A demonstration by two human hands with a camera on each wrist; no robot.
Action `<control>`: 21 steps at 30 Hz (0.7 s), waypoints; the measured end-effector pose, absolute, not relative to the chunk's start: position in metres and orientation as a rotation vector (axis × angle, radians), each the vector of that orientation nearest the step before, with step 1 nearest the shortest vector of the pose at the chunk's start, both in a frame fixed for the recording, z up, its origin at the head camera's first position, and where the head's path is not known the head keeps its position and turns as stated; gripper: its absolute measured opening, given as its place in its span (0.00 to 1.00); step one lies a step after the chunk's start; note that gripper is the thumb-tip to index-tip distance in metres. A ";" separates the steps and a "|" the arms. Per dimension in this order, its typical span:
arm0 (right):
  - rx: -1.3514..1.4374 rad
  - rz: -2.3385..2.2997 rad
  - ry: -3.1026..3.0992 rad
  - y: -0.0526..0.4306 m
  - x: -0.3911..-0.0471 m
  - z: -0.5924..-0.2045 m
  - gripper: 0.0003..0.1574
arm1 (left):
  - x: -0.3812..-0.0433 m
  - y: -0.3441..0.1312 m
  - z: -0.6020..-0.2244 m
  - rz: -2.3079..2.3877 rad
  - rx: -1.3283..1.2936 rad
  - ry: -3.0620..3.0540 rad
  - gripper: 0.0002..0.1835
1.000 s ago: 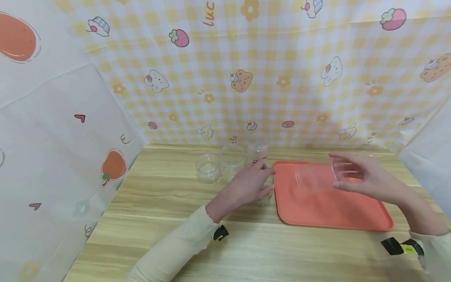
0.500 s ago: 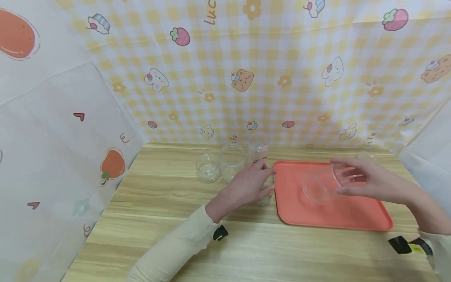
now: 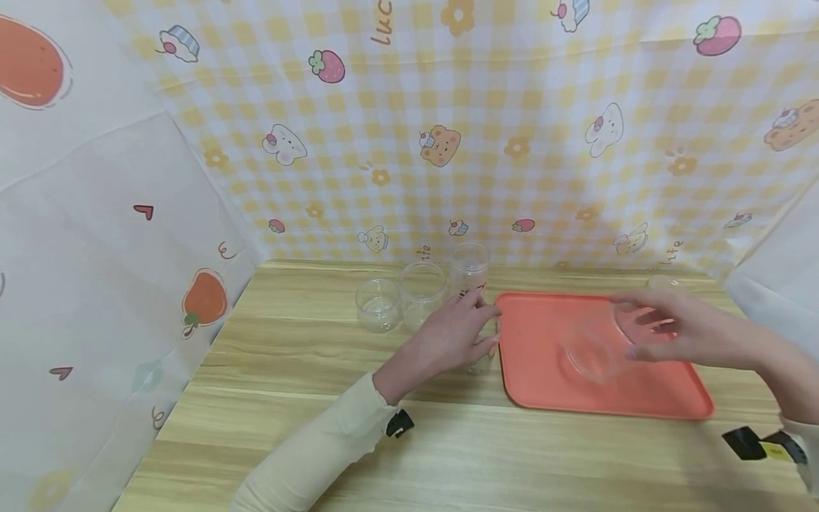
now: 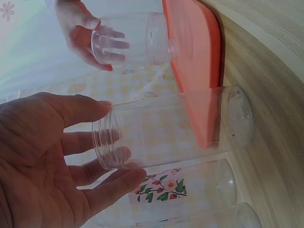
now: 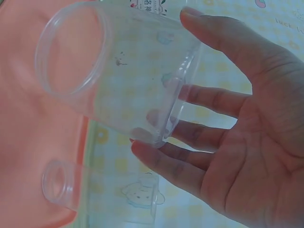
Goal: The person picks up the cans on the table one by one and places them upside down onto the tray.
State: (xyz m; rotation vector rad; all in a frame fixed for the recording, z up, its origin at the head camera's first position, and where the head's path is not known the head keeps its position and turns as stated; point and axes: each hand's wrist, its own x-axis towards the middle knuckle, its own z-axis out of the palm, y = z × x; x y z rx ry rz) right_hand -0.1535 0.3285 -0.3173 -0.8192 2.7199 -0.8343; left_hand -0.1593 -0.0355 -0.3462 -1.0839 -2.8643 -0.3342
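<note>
With fingertips and thumb spread round its base, my right hand (image 3: 687,327) holds a clear plastic jar (image 5: 135,71) mouth down over the orange tray (image 3: 614,387). The jar's rim is close over the tray in the left wrist view. My left hand (image 3: 448,334) grips the threaded neck of another clear jar (image 4: 166,126), which stands upright on the wooden table beside the tray's left edge. In the head view my left hand hides most of that jar. A smaller clear jar (image 5: 109,192) stands mouth down at the tray's back right, partly behind my right hand in the head view.
Left of the tray stand a short clear jar (image 3: 377,313), a wider clear jar (image 3: 422,284) and a tall clear jar (image 3: 469,263) with a floral label (image 4: 164,185). A yellow checked cloth (image 3: 486,178) hangs behind the table (image 3: 288,398).
My right hand has moved right and slightly nearer with its jar, and the jar's mouth has tipped further down toward the tray. My left hand and its jar have stayed in place.
</note>
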 end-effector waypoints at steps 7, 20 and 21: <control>-0.805 -0.780 2.707 0.336 -0.152 -0.318 0.46 | -0.158 -0.035 -0.348 -0.351 -1.078 -2.865 0.22; -0.704 -0.604 2.634 0.345 -0.151 -0.315 0.52 | -0.158 -0.036 -0.346 -0.364 -1.073 -2.874 0.22; -0.695 -0.586 2.628 0.345 -0.151 -0.315 0.52 | -0.159 -0.036 -0.346 -0.363 -1.072 -2.875 0.22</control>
